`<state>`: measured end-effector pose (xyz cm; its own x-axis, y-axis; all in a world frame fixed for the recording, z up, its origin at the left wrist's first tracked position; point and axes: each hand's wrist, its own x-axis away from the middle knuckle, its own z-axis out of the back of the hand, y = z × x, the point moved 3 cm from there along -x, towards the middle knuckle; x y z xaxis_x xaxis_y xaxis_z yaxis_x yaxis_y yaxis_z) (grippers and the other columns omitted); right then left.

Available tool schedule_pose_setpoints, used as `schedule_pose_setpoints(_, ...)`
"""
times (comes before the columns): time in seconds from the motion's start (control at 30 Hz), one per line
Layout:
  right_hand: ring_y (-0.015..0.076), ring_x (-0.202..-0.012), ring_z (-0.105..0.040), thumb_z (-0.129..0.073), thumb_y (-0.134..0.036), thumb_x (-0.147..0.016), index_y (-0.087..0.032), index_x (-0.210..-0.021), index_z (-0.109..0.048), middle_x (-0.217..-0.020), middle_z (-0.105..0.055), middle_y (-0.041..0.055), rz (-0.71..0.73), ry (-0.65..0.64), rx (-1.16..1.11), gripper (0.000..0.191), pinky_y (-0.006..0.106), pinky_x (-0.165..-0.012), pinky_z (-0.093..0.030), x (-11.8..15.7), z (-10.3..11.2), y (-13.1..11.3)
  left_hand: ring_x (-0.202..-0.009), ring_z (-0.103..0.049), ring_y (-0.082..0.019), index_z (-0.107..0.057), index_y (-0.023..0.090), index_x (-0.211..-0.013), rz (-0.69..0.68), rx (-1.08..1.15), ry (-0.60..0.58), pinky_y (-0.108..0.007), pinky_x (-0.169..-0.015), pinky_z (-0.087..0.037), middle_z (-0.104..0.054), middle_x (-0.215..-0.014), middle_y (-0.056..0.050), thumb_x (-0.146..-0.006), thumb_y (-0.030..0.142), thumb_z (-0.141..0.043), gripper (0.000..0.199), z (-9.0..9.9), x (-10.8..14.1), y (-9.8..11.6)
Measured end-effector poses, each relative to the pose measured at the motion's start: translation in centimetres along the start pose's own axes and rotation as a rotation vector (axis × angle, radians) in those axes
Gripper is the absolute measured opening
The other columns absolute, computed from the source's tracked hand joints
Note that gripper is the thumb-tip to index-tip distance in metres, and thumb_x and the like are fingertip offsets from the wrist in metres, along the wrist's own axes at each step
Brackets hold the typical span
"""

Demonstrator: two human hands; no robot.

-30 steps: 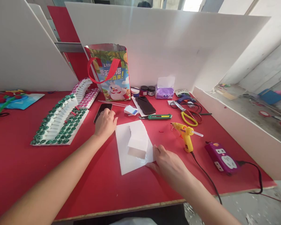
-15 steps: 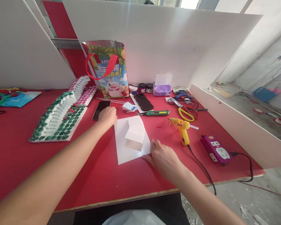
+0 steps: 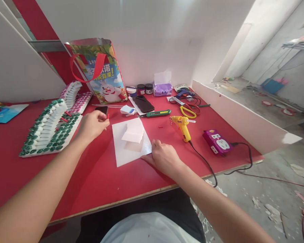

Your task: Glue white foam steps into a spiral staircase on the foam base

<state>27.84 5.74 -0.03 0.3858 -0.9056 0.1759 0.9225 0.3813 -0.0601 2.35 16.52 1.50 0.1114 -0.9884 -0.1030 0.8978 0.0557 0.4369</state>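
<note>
A white foam board (image 3: 119, 152) lies on the red table, with a small stepped stack of white pieces (image 3: 133, 131) standing on it. My right hand (image 3: 166, 158) is closed at the board's right corner, thumb along the near edge. To the left of the board, my left hand (image 3: 93, 124) is raised a little, with a small red stick (image 3: 107, 116) pinched at its fingertips. Behind that hand a dark phone (image 3: 101, 109) is partly hidden. Close by on the left is a white stair-like model (image 3: 49, 130) trimmed with green and magenta curls and red sticks.
A yellow glue gun (image 3: 182, 127), a purple power strip (image 3: 216, 142) and its cord are on the right. Farther back are a green cutter (image 3: 158, 113), another phone (image 3: 143, 104), scissors (image 3: 187, 110), paint jars (image 3: 141, 89), a tissue pack (image 3: 162, 89) and a printed bag (image 3: 101, 76).
My left hand has left the board's far left corner and moved left, a small red stick now showing in its fingers. The right hand stays at the board. The whole view has shifted.
</note>
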Motion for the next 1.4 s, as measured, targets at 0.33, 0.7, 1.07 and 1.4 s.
schedule_pose_setpoints(0.33,0.0264,-0.087,-0.071,-0.042,-0.061,-0.101,-0.008,-0.123,-0.064,-0.110,-0.068,0.0158,-0.008,0.109,0.001,0.062,0.032,-0.058,-0.042,0.4,-0.8,0.6,-0.071,-0.066,-0.018,-0.075,0.019,-0.088,0.096,0.745,-0.067,-0.030,-0.067,-0.053,-0.075,-0.081,-0.004,-0.075,0.043,-0.075,0.027,-4.0,13.2,3.2)
schedule_pose_setpoints(0.7,0.0255,-0.087,-0.071,-0.039,-0.063,-0.101,-0.007,-0.131,-0.061,-0.113,-0.068,0.0178,-0.031,0.102,0.019,0.068,0.030,-0.054,-0.034,0.3,-1.1,0.6,-0.073,-0.064,-0.016,-0.077,0.021,-0.085,-0.071,0.676,0.082,-0.027,-0.068,-0.050,-0.078,-0.090,-0.003,-0.082,0.033,-0.071,0.014,-4.8,12.8,5.6)
schedule_pose_setpoints(1.07,0.0250,-0.083,-0.070,-0.036,-0.065,-0.101,-0.007,-0.133,-0.061,-0.112,-0.068,0.0186,-0.033,0.103,0.038,0.071,0.031,-0.054,-0.033,0.1,-1.4,0.6,-0.076,-0.069,-0.017,-0.079,0.021,-0.082,-0.024,0.703,0.092,-0.025,-0.070,-0.053,-0.079,-0.087,-0.002,-0.080,0.031,-0.073,0.012,-5.4,12.3,5.7)
schedule_pose_setpoints(1.4,0.0243,-0.084,-0.070,-0.039,-0.062,-0.101,-0.008,-0.134,-0.060,-0.113,-0.068,0.0175,-0.045,0.090,0.032,0.066,0.030,-0.053,-0.032,0.2,-1.4,0.6,-0.076,-0.074,-0.019,-0.079,0.022,-0.083,0.018,0.734,0.081,-0.025,-0.070,-0.058,-0.079,-0.083,-0.001,-0.079,0.030,-0.074,0.010,-5.7,12.5,5.4)
